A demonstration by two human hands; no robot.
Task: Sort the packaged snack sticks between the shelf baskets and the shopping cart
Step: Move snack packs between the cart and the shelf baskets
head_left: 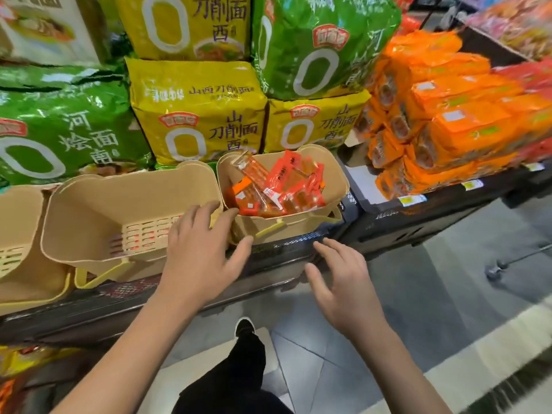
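Observation:
Three tan shelf baskets stand in a row on the shelf edge. The right basket [334,186] holds a heap of red and orange packaged snack sticks [280,186]. The middle basket [98,210] shows nothing inside, and only a part of the left basket [21,264] is in view. My left hand [200,252] is spread, fingers straight, over the near rims where the middle and right baskets meet. My right hand [343,279] hovers with relaxed fingers below the right basket, holding nothing. No shopping cart body is in view.
Large green noodle bags [313,46] and yellow noodle bags [197,112] are stacked behind the baskets. Orange packs [448,121] pile on the shelf to the right. A metal wheel and rod [495,268] show at the right over the grey floor. My shoe [245,327] is below.

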